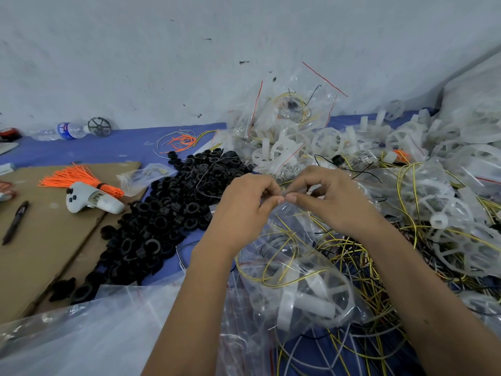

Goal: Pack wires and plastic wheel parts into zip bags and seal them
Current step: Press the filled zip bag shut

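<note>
A clear zip bag [295,270] hangs between my hands, holding a white plastic wheel [317,299] and yellow-black wires [273,256]. My left hand [245,204] and my right hand [325,198] meet at the bag's top edge, fingers and thumbs pinching it close together. To the right lies a tangle of loose wires [379,245] mixed with translucent white wheels [455,213]. Behind my hands is a heap of filled zip bags [287,115].
A pile of black plastic rings [173,210] lies left of my hands on the blue cloth [81,147]. Cardboard [40,240] carries orange ties [78,177], a white controller [92,202] and a pen [15,222]. A water bottle [65,130] stands by the wall. Empty bags [81,335] lie near me.
</note>
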